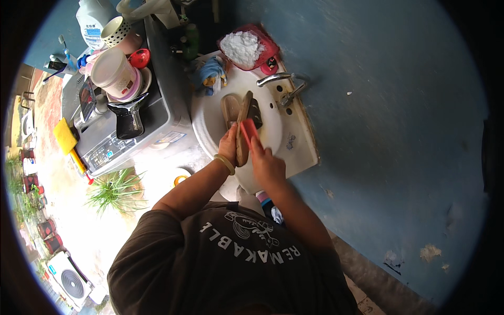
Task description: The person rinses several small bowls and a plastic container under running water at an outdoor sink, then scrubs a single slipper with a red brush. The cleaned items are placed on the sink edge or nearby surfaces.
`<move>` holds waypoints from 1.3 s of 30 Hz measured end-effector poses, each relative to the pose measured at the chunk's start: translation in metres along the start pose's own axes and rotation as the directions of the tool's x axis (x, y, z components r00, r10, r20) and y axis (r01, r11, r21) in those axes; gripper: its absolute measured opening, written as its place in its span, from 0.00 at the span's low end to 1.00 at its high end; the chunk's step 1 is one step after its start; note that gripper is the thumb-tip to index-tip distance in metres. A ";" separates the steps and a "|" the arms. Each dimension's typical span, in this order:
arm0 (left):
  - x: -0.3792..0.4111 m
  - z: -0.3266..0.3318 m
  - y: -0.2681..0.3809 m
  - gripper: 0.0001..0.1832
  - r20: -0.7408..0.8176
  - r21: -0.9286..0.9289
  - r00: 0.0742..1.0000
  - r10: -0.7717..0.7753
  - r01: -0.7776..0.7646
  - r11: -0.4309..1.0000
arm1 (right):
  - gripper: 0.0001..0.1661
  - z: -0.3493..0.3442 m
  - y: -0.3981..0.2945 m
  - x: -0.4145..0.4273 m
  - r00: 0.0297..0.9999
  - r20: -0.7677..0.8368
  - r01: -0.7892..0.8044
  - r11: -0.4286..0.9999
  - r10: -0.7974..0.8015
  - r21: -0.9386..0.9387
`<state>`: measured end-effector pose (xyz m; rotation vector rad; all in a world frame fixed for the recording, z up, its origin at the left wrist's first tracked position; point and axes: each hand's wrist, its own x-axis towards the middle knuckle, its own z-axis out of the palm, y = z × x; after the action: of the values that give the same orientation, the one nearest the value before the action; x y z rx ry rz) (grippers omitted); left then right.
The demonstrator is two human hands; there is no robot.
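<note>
Over the white washbasin [208, 118], my left hand [228, 145] grips a brown sandal [242, 147], which is turned on its edge with its dark strap facing right. My right hand [264, 157] holds a red brush [249, 132] against the right side of that sandal, near its sole; the bristles are hidden. A second brown sandal [230, 104] lies in the basin just left of the held one. The chrome faucet [275, 78] arches over the basin's upper right, its spout pointing left.
A red bag of white powder [242, 49] and a blue and yellow cloth [212, 75] sit on the basin's far rim. At left, a washing machine [157, 122] carries a plastic tub [114, 73], a black scoop [130, 118] and a yellow brush [65, 136]. A blue wall [374, 118] borders the right.
</note>
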<state>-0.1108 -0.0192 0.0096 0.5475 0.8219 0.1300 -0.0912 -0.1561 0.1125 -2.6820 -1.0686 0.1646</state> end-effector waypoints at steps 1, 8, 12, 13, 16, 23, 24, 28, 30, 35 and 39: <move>0.005 -0.002 -0.005 0.24 0.026 -0.037 0.999 -0.025 0.026 0.999 | 0.29 0.004 0.007 0.011 1.000 -0.027 -0.016 1.000 0.016 0.003; 0.002 -0.006 0.025 0.27 0.033 -0.091 0.999 -0.040 0.043 0.995 | 0.29 -0.004 -0.020 -0.033 0.998 0.032 0.049 0.994 -0.052 0.093; 0.000 0.000 0.011 0.29 0.070 -0.064 0.992 -0.106 0.111 0.992 | 0.29 -0.007 -0.016 -0.007 1.000 0.001 -0.029 0.999 0.029 0.019; 0.005 -0.002 0.004 0.30 0.119 -0.015 0.989 -0.086 0.089 0.996 | 0.28 -0.009 -0.012 0.006 0.998 -0.007 -0.055 0.998 0.055 0.017; 0.018 -0.018 0.005 0.33 0.343 -0.053 0.905 -0.254 0.288 0.956 | 0.27 -0.017 -0.010 0.020 0.995 -0.083 0.061 0.992 -0.053 0.107; -0.003 -0.023 0.046 0.40 0.471 0.096 0.800 -0.371 0.371 0.923 | 0.28 -0.038 0.019 0.016 0.938 0.058 -0.212 0.434 0.341 0.876; -0.003 -0.024 0.045 0.41 0.493 0.112 0.785 -0.375 0.370 0.922 | 0.30 -0.041 0.027 0.018 0.931 0.029 -0.205 0.455 0.364 0.867; -0.007 -0.027 0.041 0.43 0.551 0.185 0.725 -0.413 0.377 0.907 | 0.35 -0.018 0.052 0.037 0.931 -0.231 -0.004 0.641 0.283 0.768; -0.008 -0.031 0.039 0.45 0.572 0.213 0.693 -0.438 0.390 0.896 | 0.36 -0.011 0.057 0.042 0.916 -0.272 0.027 0.629 0.295 0.777; -0.001 -0.050 0.032 0.49 0.646 0.281 0.600 -0.471 0.386 0.879 | 0.38 -0.031 0.041 0.055 0.933 0.122 -0.204 0.218 0.338 0.954; 0.001 -0.048 0.030 0.46 0.660 0.271 0.587 -0.469 0.396 0.877 | 0.40 -0.026 0.040 0.057 0.952 0.101 -0.170 0.224 0.288 0.960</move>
<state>-0.1418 0.0267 -0.0017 0.4158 0.1643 -0.5673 -0.0187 -0.1496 0.1262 -1.5809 -0.2508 0.5406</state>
